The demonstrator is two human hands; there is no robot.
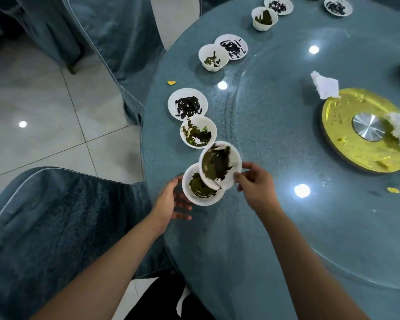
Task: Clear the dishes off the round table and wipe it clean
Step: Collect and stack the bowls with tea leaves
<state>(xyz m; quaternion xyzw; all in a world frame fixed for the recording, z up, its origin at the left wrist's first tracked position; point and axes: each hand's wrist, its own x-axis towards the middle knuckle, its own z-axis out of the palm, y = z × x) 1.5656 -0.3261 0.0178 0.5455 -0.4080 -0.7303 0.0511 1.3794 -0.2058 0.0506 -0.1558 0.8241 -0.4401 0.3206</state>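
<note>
Clearing step: your right hand [252,181] is pinching a tilted saucer [219,166] over the bowl [202,185]; your left hand [171,202] is cupping that bowl, fingers relaxed. Next: nesting them steadily.

Table [252,239] is a speckled blue-grey under glossy glass. The bowls [198,132] and little plates [187,105] are all plain white, smeared with dark green and near-black gunk. The disc [346,144] in the middle is bright yellow-gold with a brushed silver hub [367,127]. Crumpled napkins [326,87] are white, yellow scraps [393,190] lie around, chair covers [56,227] are dusty blue with pale piping, floor tiles [44,112] light grey.
</note>
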